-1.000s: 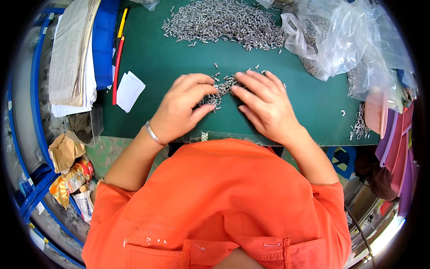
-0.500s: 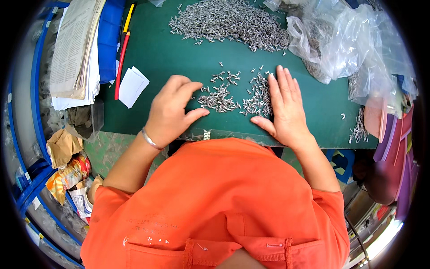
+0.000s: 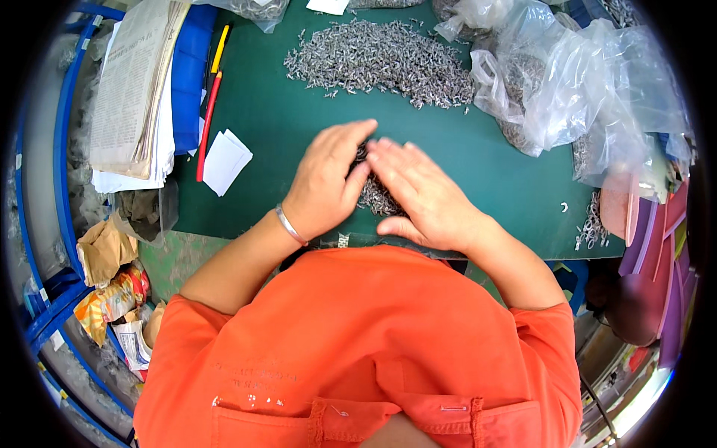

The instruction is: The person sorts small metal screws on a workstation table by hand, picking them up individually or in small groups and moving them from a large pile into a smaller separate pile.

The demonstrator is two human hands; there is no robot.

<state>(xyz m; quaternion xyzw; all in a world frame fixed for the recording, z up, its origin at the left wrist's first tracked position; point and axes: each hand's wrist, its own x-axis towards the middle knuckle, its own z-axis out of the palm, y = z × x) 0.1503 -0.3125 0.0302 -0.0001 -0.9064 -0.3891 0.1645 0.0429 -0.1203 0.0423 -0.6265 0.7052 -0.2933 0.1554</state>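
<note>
A small heap of little silvery-grey metal pieces (image 3: 377, 198) lies on the green tabletop between my two hands, close to the near edge. My left hand (image 3: 325, 175) borders its left side, fingers stretched out and thumb apart. Along the heap's right side rests my right hand (image 3: 426, 190), flat and slanted, thumb toward me. The fingertips of both hands almost meet at the far end and cover part of the heap. Neither hand grips anything. Farther back is a larger pile of the same hook-like pieces (image 3: 381, 63).
Clear plastic bags (image 3: 575, 89) with metal pieces stand at the back right. White paper slips (image 3: 225, 160), a red pen (image 3: 209, 127) and a blue tray (image 3: 190, 82) with newspapers (image 3: 134, 89) lie left. A cluster of pale loops (image 3: 594, 224) sits near the right edge.
My hands have come closer together, the right one moving left. The two loose groups of pieces between them are now one tighter heap. The whole view has shifted slightly.
</note>
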